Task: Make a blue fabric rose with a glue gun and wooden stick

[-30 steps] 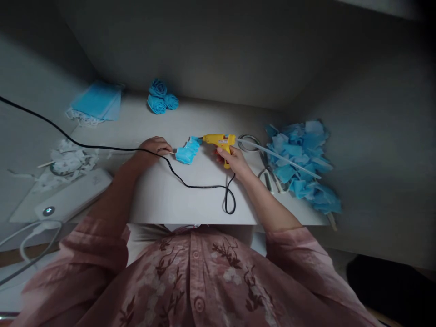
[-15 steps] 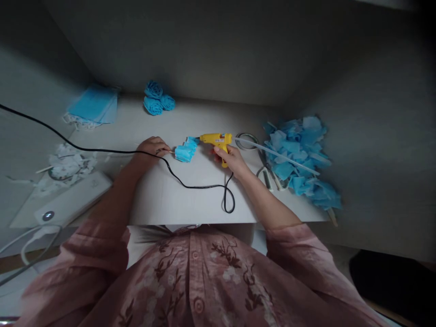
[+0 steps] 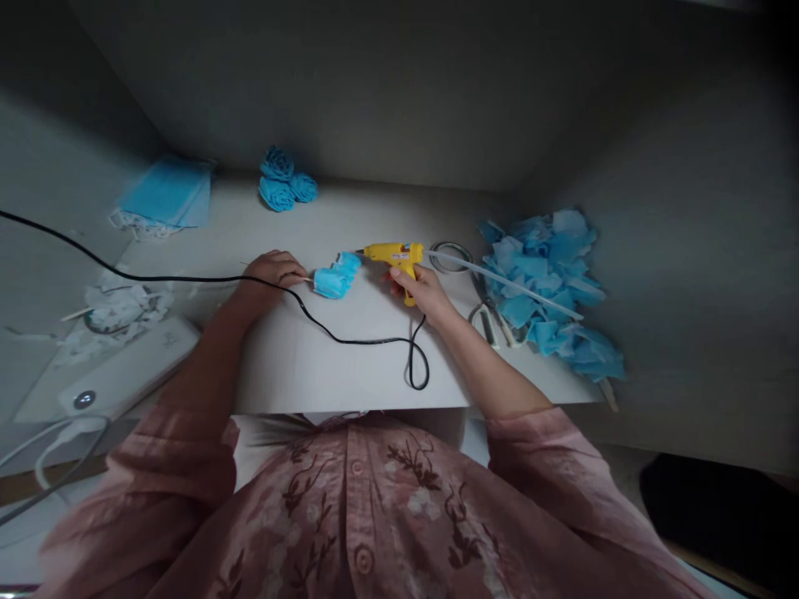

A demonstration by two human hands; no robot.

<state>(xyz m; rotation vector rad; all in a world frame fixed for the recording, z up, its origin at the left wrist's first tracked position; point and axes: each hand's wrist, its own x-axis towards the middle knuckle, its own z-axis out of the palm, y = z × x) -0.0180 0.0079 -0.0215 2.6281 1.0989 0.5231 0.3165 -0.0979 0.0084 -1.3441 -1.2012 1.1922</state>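
Note:
My left hand [image 3: 275, 271] is closed on a thin wooden stick [image 3: 307, 279]. A ruffled strip of blue fabric [image 3: 330, 282] is wound at the stick's right end and trails up to the right. My right hand [image 3: 419, 289] grips a yellow glue gun [image 3: 390, 252] by its handle. The gun's nozzle points left, at or just beside the strip's upper right end; contact cannot be made out. A long clear glue stick [image 3: 499, 279] juts out of the gun's back. Its black cord [image 3: 349, 340] runs over the table and across my left wrist.
Three blue fabric roses [image 3: 277, 194] sit at the back. Blue face masks [image 3: 167, 195] are stacked back left, above white scraps [image 3: 121, 308] and a white power unit [image 3: 134, 362]. Blue fabric pieces [image 3: 540, 270] lie heaped right, beside scissors [image 3: 490, 323] and a roll of tape [image 3: 452, 256].
My left hand and the blue strip have shifted slightly left. The strip's free end looks pulled a little away from the nozzle, while the glue gun has barely moved.

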